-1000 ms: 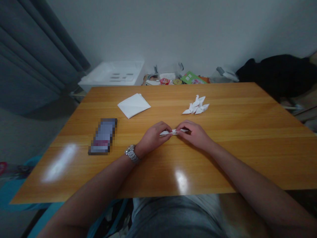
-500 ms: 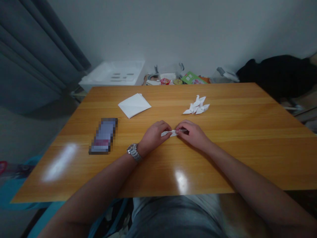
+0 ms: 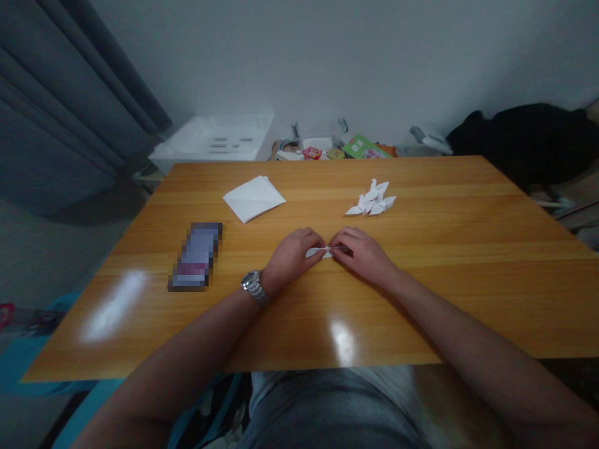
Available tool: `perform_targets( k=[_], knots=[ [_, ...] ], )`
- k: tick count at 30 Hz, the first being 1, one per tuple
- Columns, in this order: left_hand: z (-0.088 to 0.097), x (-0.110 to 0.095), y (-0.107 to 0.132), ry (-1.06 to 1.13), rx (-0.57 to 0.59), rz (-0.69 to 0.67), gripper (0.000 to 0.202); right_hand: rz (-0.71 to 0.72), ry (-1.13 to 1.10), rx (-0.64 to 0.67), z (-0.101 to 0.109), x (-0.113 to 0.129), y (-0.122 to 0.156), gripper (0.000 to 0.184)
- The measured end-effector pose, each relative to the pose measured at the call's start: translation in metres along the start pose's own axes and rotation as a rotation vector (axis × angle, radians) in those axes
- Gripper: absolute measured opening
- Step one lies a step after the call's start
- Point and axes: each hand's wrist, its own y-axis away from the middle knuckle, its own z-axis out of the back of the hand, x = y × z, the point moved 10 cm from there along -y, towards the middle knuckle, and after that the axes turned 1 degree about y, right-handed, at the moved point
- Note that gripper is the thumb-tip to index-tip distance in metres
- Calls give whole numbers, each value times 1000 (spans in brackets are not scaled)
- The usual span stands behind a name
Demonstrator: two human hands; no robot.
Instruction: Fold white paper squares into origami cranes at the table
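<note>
A small folded piece of white paper (image 3: 328,252) is pinched between my two hands near the middle of the table. My left hand (image 3: 296,254), with a metal watch (image 3: 254,287) on its wrist, grips the paper's left side between thumb and fingers. On the other side, my right hand (image 3: 361,254) is closed on the right part, and its fingers hide much of the paper. Folded white paper birds (image 3: 373,198) lie together beyond my right hand. Flat white paper sheets (image 3: 254,199) rest beyond my left hand.
A phone with a blurred screen (image 3: 196,255) lies left of my left forearm. The wooden table (image 3: 468,249) reaches back to a white tray-like box (image 3: 224,134), a green packet (image 3: 365,148) and other items behind it. Dark cloth (image 3: 524,140) is heaped at the back right.
My fingertips have come slightly closer together on the folded paper, and less of it shows between them. The paper birds, sheets and phone stay where they were.
</note>
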Motion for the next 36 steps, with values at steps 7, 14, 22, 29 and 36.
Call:
perform_targets(
  k=[7, 14, 22, 29, 36],
  knots=[
    [-3, -3, -1, -126, 11, -18, 12, 32, 85, 17, -2, 10, -1, 7],
    [-4, -12, -1, -272, 27, -55, 8, 103, 290, 52, -8, 17, 2, 12],
    [-7, -16, 0, -336, 58, -63, 5, 144, 314, 80, -11, 22, 2, 12],
    [-8, -17, 1, -344, 90, -106, 14, 167, 321, 95, -11, 20, 4, 18],
    [-7, -25, 9, -290, 141, -152, 25, 160, 286, 118, -9, 19, 7, 19]
  ],
)
